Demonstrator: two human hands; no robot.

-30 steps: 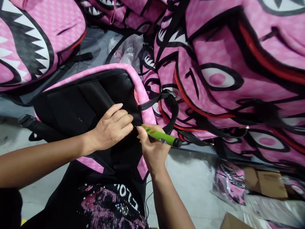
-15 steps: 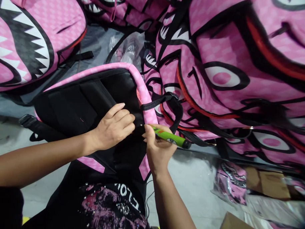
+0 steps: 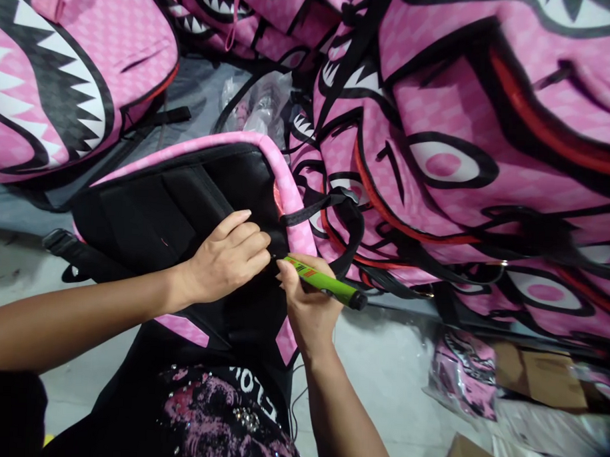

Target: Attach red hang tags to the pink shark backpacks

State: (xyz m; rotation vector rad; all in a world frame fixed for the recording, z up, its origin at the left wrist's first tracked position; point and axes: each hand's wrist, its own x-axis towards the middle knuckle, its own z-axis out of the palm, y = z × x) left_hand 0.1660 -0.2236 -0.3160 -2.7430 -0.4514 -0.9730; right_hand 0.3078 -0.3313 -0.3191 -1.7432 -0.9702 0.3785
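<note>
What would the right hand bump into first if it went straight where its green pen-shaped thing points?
Probably the left hand: its curled fingertips are just ahead of the green pen-shaped thing. Depth is unclear, so the bag's black panel might come first.

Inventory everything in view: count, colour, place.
Fabric backpack: 1, black with pink edging, centre
Pen-shaped tool: 1, green with black end, right of centre
Shark-print fabric backpack: 1, pink, black, white, upper left
Piled shark-print backpacks: several, overlapping, mostly pink, top and right
Crinkled plastic bag: at least 1, clear, upper centre
Work surface: 1, grey, under backpacks
Plastic-wrapped item: 1+, pink and black, lower right
Cardboard pieces: 2+, brown, lower right
Crumpled sheeting: count unclear, whitish, lower right
Floor: 1, pale grey, below
Printed shirt: 1, black and pink, bottom centre
Left hand: 1, bare, on black backpack
Right hand: 1, bare, around tool
</note>
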